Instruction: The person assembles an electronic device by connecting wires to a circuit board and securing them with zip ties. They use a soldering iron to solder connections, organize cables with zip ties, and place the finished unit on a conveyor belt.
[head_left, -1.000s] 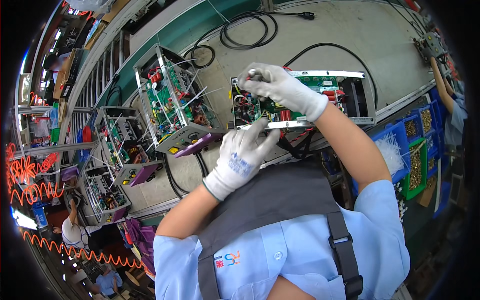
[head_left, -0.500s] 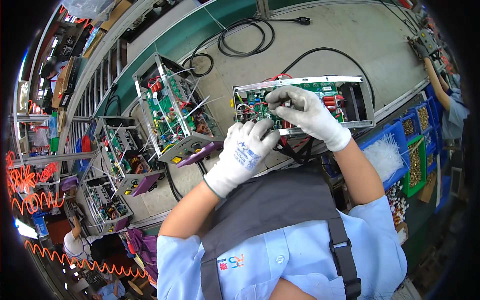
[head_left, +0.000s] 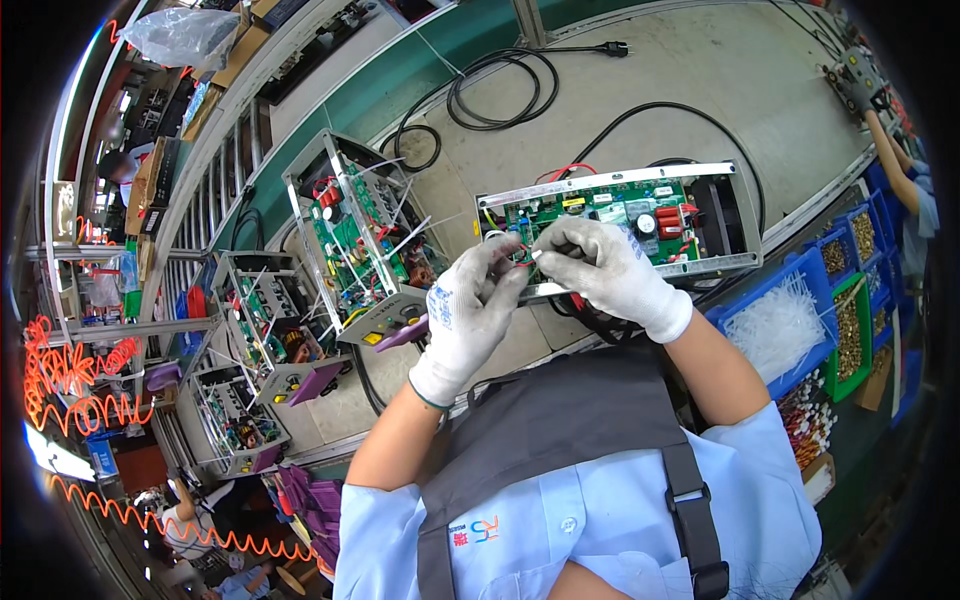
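Note:
An open metal-framed unit with a green circuit board (head_left: 590,205) lies before me, with red parts, a black fan end and wires. Both gloved hands meet over its near left edge. My right hand (head_left: 610,272) is closed in a pinch, with a small white piece (head_left: 537,254), perhaps a connector, at its fingertips. Close beside it, my left hand (head_left: 474,315) curls thumb and fingers together next to a thin red wire (head_left: 522,264). Its fingers hide what they hold, if anything.
More open units (head_left: 365,235) stand in a row to the left. A coiled black power cord (head_left: 505,90) lies at the back of the bench. On the right are a blue bin of white cable ties (head_left: 775,325) and a green bin of brass-coloured hardware (head_left: 850,335). Another person's arm (head_left: 895,165) reaches in at far right.
My left hand has turned so its thumb side shows, and my right fingertips have moved down and left toward it. More of the circuit board shows. The whole view has shifted slightly.

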